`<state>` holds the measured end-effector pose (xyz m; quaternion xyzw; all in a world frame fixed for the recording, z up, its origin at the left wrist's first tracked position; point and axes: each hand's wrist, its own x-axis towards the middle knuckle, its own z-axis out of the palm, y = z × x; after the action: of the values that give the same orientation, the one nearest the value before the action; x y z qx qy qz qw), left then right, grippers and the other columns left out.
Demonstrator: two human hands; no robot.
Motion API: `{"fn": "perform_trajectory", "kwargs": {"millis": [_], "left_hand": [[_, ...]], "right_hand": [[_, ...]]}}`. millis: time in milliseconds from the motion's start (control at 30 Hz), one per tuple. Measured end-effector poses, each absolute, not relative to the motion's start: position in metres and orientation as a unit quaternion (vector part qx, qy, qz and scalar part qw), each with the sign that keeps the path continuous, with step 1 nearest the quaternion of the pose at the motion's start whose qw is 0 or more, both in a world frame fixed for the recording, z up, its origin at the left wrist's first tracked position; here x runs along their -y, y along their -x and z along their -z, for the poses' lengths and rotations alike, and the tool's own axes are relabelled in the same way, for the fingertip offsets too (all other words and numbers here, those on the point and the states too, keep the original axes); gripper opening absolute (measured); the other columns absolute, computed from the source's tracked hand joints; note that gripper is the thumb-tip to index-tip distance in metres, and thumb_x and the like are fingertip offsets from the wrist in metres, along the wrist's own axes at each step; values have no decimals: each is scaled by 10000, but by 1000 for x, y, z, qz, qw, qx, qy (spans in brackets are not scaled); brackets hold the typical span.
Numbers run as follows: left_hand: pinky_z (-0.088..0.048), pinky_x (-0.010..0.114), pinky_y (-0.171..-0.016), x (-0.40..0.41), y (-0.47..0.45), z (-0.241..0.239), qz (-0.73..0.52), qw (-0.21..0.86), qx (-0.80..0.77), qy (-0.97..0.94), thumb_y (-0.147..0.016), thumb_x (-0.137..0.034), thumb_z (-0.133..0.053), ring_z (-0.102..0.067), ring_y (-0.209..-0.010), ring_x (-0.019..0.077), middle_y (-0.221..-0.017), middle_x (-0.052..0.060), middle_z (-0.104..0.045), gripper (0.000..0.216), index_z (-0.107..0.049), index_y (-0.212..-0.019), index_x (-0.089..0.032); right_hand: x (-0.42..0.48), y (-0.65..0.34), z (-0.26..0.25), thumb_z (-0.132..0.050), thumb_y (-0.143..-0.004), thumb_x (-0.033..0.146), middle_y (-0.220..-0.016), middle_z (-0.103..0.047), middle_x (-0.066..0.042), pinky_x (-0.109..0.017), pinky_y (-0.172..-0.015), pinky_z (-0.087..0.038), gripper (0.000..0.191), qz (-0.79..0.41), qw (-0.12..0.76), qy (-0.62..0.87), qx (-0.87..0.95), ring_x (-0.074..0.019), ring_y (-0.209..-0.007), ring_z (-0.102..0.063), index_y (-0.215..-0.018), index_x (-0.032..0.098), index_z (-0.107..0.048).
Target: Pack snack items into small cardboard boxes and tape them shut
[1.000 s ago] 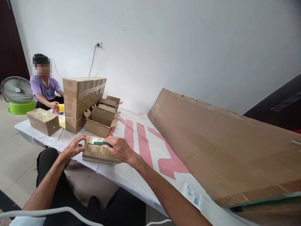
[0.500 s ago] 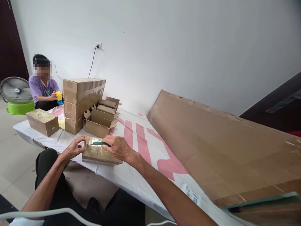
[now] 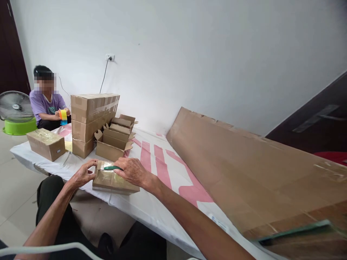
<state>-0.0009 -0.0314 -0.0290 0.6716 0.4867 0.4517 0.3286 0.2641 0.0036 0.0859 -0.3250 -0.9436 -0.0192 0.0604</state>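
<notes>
A taped cardboard box (image 3: 114, 181) lies in front of me at the near edge of the table. My left hand (image 3: 82, 174) grips its left end, with the fingers at the far corner and the thumb on the near side. In my right hand (image 3: 133, 172) is a green box cutter (image 3: 111, 168), held low over the top of the box and pointing left along the taped seam. The fingers are closed round its handle; its tip is too small to make out clearly. Just behind the box stands an open carton (image 3: 111, 148) with its flaps up.
Stacked closed boxes (image 3: 93, 108) stand at the back left, with another taped box (image 3: 46, 142) beside them. A large cardboard sheet (image 3: 230, 169) leans along the right side. At far left a person (image 3: 48, 104) holds a yellow and blue item, near a fan (image 3: 16, 105).
The whole view has shifted slightly, so things appear a little lower and further left. My hands, the box cutter and the box keep nearly the same positions relative to each other.
</notes>
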Motion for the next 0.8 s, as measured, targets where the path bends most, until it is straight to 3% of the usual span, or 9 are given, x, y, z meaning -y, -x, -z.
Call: {"fn": "perform_trajectory", "kwargs": {"millis": [300,467,800], "left_hand": [[-599,384,-934,29,5,31,-441,289,-493,-692,-774,-246,-723,-660,-1293,330,-1499,91,-666,395,-794,-1161,-277],[-595,391,-963,26,8,33,-434,288,-496,-695,-776,-247,-712,-655,-1314,330,-1537,99,-640,460,-783,-1229,-273],[-593,414,-980,22,3,34,-412,276,-503,-708,-768,-237,-714,-638,-1353,354,-1557,107,-622,462,-778,-1224,-277]], "right_hand": [[4,-242,-105,-553,-1107,345,-1126,-798,-116,-297,-692,-428,284,75,-35,339,937,-241,-945,-744,-1147,201,-794],[6,-241,-110,-594,-1096,334,-1141,-801,-136,-313,-739,-469,260,79,-47,340,936,-281,-1019,-759,-1159,178,-792],[4,-266,-109,-642,-1071,312,-1091,-811,-145,-332,-767,-505,217,82,-46,357,929,-288,-961,-772,-1140,192,-808]]}}
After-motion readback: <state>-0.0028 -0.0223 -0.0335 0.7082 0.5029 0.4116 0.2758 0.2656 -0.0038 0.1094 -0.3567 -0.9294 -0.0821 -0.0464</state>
